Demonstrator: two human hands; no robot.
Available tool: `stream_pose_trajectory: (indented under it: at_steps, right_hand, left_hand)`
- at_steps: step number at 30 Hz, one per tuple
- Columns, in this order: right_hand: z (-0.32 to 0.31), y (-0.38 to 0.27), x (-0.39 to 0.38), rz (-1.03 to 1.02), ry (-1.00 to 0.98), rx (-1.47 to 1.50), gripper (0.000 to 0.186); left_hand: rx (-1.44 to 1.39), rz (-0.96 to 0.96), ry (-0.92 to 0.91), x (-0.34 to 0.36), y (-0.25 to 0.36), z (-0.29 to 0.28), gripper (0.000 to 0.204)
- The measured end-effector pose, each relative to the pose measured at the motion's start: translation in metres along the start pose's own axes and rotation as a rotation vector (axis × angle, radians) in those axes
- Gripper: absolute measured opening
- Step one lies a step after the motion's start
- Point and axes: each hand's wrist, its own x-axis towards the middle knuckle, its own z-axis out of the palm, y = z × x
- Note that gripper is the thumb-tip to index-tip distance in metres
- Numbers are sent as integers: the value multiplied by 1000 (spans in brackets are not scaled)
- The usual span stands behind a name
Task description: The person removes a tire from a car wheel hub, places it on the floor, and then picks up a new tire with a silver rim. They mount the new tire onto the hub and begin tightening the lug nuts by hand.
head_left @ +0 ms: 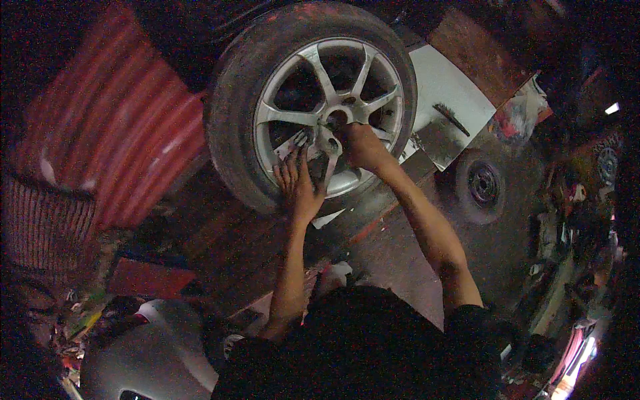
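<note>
Left fingers (287,175) near rim (345,183) edge; right fingers (356,132) apparently at hub (331,109).

This looks like a rough vehicle workshop. A large wheel (329,107) with silver spokes and a worn, dirty tyre (230,127) fills the middle, and a smaller wheel (483,187) sits to the right. The floor (400,247) is dark and grimy, a white board (457,83) has black smears, and jumbled clutter (553,287) lines the right side. The light is dim.
</note>
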Motion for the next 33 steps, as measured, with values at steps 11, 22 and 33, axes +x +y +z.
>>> stream_pose_trajectory:
  at_steps: [11,22,33]
  right_hand:
    - [3,15,7,133,38,286,25]
    - [46,49,4,-87,259,-17,29]
    - [57,45,-3,82,123,134,35]
  left_hand:
    - [7,-18,-27,3,3,9,87]
    - [-62,36,-23,12,3,8,92]
    - [-38,14,5,4,-7,12,93]
